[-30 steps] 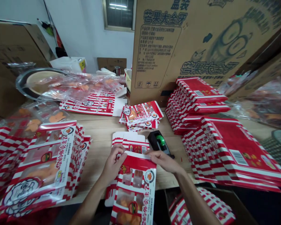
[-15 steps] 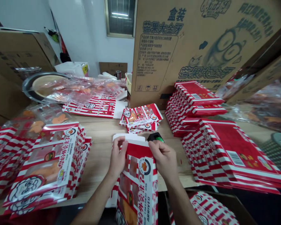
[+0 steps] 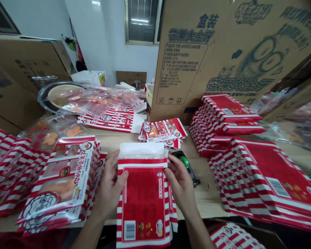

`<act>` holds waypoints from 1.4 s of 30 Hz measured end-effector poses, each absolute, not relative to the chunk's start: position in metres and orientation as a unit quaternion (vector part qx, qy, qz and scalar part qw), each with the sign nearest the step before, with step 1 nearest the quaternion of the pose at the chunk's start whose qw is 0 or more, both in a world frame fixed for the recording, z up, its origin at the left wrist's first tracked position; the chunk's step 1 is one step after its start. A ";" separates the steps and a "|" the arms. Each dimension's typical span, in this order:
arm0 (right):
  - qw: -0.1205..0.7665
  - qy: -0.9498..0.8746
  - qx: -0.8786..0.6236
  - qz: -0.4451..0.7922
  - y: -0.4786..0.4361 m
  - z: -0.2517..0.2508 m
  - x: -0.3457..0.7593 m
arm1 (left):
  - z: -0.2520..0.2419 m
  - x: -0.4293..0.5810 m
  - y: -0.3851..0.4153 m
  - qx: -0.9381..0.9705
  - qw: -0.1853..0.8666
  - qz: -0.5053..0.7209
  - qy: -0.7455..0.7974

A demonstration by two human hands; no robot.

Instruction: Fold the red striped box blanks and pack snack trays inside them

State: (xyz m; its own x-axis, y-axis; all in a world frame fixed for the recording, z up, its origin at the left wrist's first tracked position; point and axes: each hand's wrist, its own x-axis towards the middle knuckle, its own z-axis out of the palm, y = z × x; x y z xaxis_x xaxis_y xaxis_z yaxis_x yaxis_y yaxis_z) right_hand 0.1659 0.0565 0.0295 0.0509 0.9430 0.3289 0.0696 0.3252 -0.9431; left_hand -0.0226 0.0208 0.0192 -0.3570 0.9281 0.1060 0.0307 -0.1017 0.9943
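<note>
Both my hands hold a red-and-white striped food carton (image 3: 144, 204) upright over the table's front edge, its red back with a barcode facing me. A white flap (image 3: 142, 150) stands at its top. My left hand (image 3: 110, 186) presses its left side, and my right hand (image 3: 178, 186) grips its right edge. Just beyond my right hand lies a black tape dispenser (image 3: 187, 166) with a green roll. To the left of my left hand sits a stack of printed cartons (image 3: 64, 176) with clear windows.
Stacks of flat red cartons (image 3: 264, 180) cover the wooden table's right side. A flat striped blank (image 3: 106, 119) and a small carton pile (image 3: 163, 130) lie beyond my hands. Clear plastic trays (image 3: 98, 103) heap behind them, before a large cardboard carton (image 3: 223, 58).
The carton has turned over, so its red barcode back now faces me instead of its windowed front. My hands have moved apart along its sides, and the view has shifted slightly.
</note>
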 end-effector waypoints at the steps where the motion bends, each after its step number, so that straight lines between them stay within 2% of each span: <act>1: 0.561 -0.560 -0.436 0.426 0.053 0.020 0.167 | 0.016 -0.021 0.021 0.432 0.375 0.589 0.571; 5: 0.535 -0.529 -0.457 0.474 0.041 -0.010 0.170 | 0.000 -0.010 0.021 0.460 0.407 0.505 0.607; 11: 0.445 -0.554 -0.482 0.512 0.025 -0.034 0.175 | -0.020 -0.013 0.024 0.462 0.512 0.435 0.578; 16: 0.455 -0.518 -0.496 0.527 0.025 -0.038 0.169 | -0.020 -0.015 0.026 0.343 0.594 0.473 0.553; 21: 0.433 -0.465 -0.432 0.640 0.036 -0.032 0.171 | -0.018 -0.020 0.034 0.254 0.702 0.499 0.439; 34: 0.387 -0.437 -0.489 0.649 0.047 -0.007 0.165 | -0.020 -0.012 0.027 0.235 0.663 0.519 0.486; 42: 0.368 -0.373 -0.482 0.702 0.041 -0.023 0.174 | -0.027 -0.020 0.019 0.275 0.714 0.454 0.457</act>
